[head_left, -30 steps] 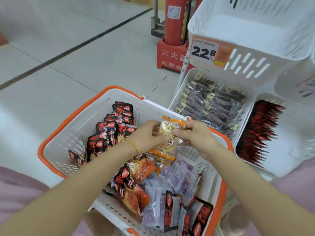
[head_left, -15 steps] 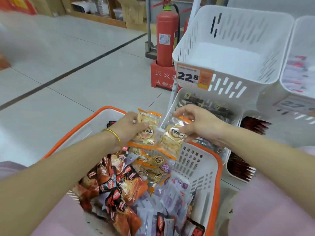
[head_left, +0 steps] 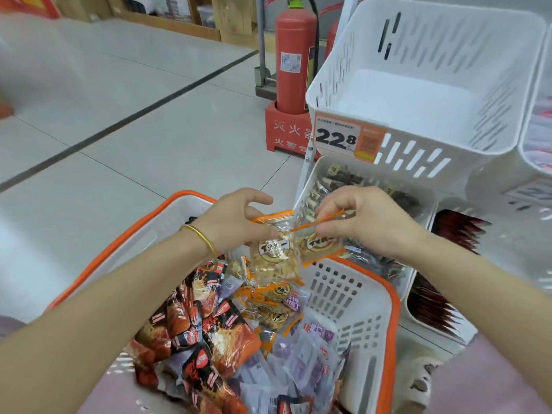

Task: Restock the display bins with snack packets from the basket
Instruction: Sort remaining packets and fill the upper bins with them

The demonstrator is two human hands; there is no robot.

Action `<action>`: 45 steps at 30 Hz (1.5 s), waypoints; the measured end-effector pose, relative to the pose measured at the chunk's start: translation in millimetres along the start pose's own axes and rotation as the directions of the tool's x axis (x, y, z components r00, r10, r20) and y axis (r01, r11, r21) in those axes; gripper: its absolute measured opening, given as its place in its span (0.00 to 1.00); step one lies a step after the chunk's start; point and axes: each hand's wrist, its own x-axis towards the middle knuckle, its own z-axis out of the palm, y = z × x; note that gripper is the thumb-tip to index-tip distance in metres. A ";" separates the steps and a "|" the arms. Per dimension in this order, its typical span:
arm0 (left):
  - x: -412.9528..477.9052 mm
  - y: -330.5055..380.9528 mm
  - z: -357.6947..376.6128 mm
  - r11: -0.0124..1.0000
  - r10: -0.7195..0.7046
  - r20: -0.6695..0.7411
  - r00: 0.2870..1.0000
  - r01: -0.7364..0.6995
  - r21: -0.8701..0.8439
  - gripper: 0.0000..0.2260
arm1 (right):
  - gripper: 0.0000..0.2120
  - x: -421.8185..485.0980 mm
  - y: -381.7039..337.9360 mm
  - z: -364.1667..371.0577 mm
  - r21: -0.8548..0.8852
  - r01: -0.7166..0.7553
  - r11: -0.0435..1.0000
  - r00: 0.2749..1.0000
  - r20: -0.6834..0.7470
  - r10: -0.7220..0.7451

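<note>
A white basket with an orange rim [head_left: 391,297] holds several red, purple and orange-edged snack packets. Above it my left hand [head_left: 236,222] grips a clear orange-edged packet of pale snacks [head_left: 273,255] by its top. My right hand [head_left: 364,222] pinches a second orange-edged packet [head_left: 321,245] right beside the first. Both packets hang over the basket's far right corner. An empty white display bin [head_left: 418,144] with a 22.8 price tag [head_left: 348,138] stands above and behind my right hand.
Under the empty bin, a lower bin [head_left: 307,186] holds dark packets, and another bin [head_left: 448,294] to its right holds red ones. A partly filled bin [head_left: 534,144] sits at the far right. A red fire extinguisher [head_left: 294,64] stands on the tiled floor behind.
Both hands have lifted out of the basket with orange-edged packets, one in each hand now. The view has tilted up, showing more of the empty top bin.
</note>
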 end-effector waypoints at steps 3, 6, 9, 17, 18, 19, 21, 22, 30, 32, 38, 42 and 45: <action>-0.2 3.0 7.2 0.999 0.024 -0.042 0.999 -0.026 -0.039 0.17 | 0.04 -1.9 1.8 3.4 0.135 -0.060 0.989 0.997 0.064 0.052; -1.0 3.8 13.5 0.992 0.020 -0.087 0.996 -0.030 -0.120 0.10 | 0.07 -7.2 1.5 6.6 0.302 -0.150 0.941 0.986 0.122 0.117; -4.2 6.5 18.6 0.964 -0.014 -0.086 0.996 -0.010 -0.265 0.07 | 0.02 -12.0 0.1 13.4 0.445 -0.196 0.874 0.979 0.147 0.144; -10.6 16.2 32.6 0.776 -0.041 -0.054 0.998 -0.002 -0.630 0.10 | 0.04 -15.8 -1.1 18.4 0.643 -0.094 0.760 0.976 -0.092 0.198; -12.9 17.3 35.0 0.827 -0.015 -0.010 1.000 0.007 -0.562 0.11 | 0.04 -16.2 -1.3 18.6 0.639 -0.065 0.766 0.970 -0.139 0.198; -15.6 17.5 38.9 0.893 0.024 0.038 0.999 -0.004 -0.450 0.13 | 0.03 -16.4 -1.1 19.0 0.635 -0.035 0.771 0.964 -0.182 0.194; -17.0 14.8 49.5 0.964 0.073 0.087 0.993 -0.048 -0.262 0.25 | 0.04 -16.9 -0.9 20.1 0.582 0.018 0.813 0.948 -0.268 0.171; -15.6 12.7 53.4 0.977 0.077 0.082 0.994 -0.059 -0.205 0.30 | 0.04 -17.0 0.1 20.5 0.521 0.035 0.853 0.939 -0.310 0.150; -5.0 24.3 50.7 0.982 0.169 0.144 0.975 -0.153 -0.114 0.27 | 0.23 -16.2 2.7 -9.9 0.404 -0.093 0.910 0.963 -0.195 0.185; -0.8 31.2 46.2 0.974 0.211 0.166 0.963 -0.192 -0.121 0.34 | 0.24 -17.7 -2.8 -26.4 0.470 -0.166 0.867 0.983 0.010 0.183; 13.8 58.2 39.4 0.950 0.312 0.108 0.944 -0.308 -0.051 0.42 | 0.04 -8.3 -27.9 -63.7 0.439 -0.020 0.898 0.978 -0.179 0.109; 22.2 61.5 32.0 0.948 0.319 0.018 0.948 -0.318 -0.031 0.39 | 0.08 34.2 -48.0 -107.4 0.335 0.200 0.921 0.805 -0.592 0.041; 25.1 55.1 32.9 0.959 0.283 0.040 0.958 -0.283 -0.015 0.37 | 0.11 83.6 -40.6 -117.7 0.017 0.048 0.999 0.742 -0.670 -0.024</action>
